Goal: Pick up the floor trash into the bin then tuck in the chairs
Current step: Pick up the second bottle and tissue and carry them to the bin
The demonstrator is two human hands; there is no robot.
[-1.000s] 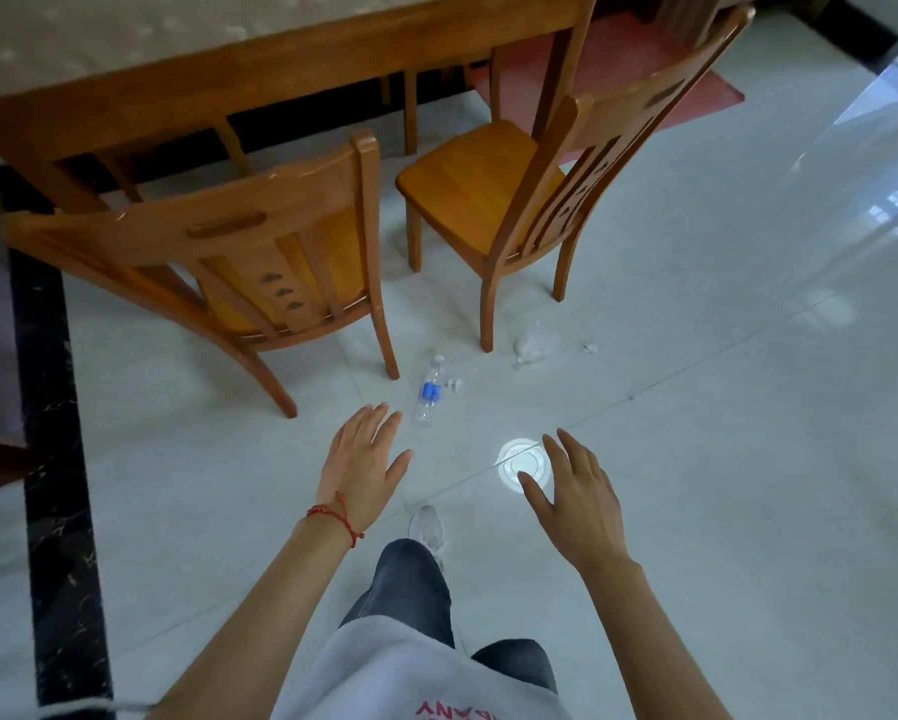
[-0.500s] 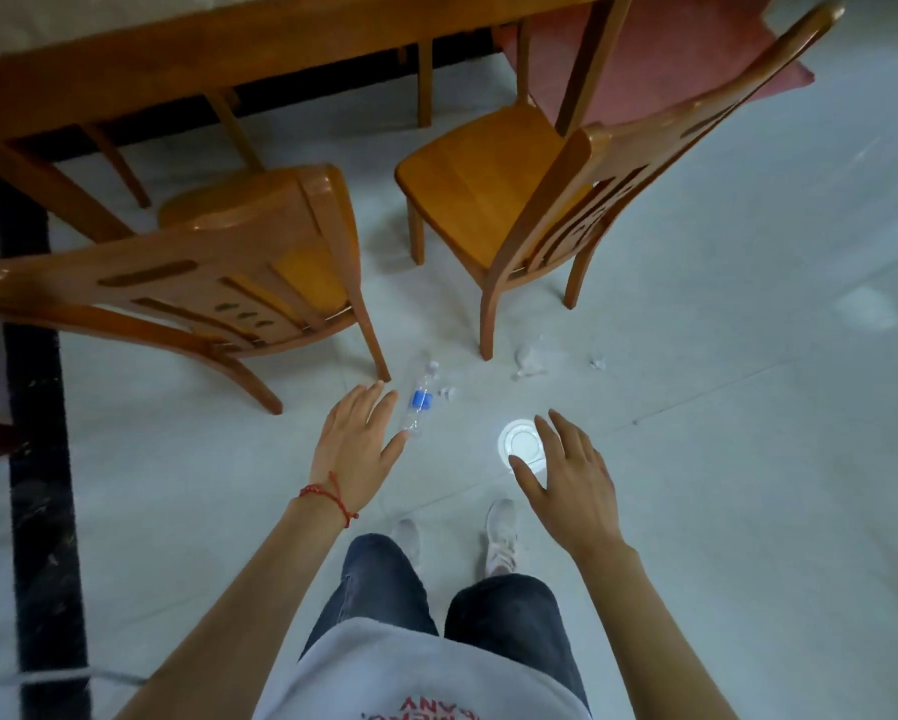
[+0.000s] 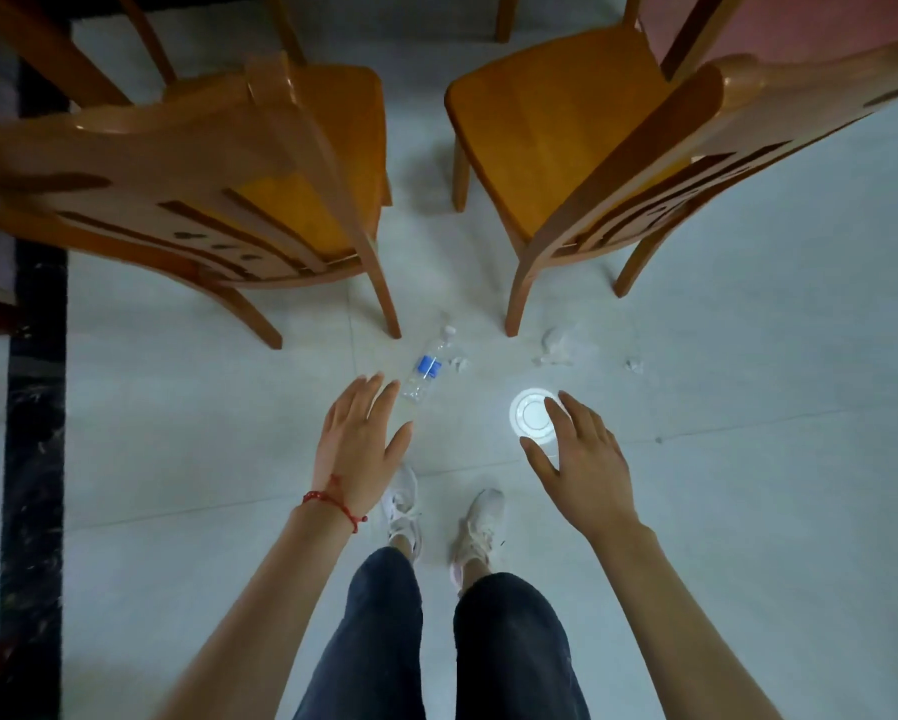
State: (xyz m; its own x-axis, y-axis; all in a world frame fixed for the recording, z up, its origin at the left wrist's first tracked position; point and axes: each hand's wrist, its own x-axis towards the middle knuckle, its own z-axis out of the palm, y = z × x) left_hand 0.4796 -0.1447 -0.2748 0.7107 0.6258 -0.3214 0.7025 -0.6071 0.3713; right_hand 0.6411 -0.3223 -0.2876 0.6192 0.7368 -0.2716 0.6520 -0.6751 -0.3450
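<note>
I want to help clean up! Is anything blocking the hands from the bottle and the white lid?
Nothing visible is. The open left hand hangs right over the clear plastic bottle with the blue label, the open right hand over the round white plastic lid. The two wooden chairs stand farther back.

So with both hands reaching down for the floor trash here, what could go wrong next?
1. The plastic bottle lies on its side on smooth tile; a nudge from the left hand could roll it toward the left chair.
2. The white lid lies flat, so the right hand may struggle to lift its edge.
3. Small paper scraps are pale on pale floor and easily missed.
</note>
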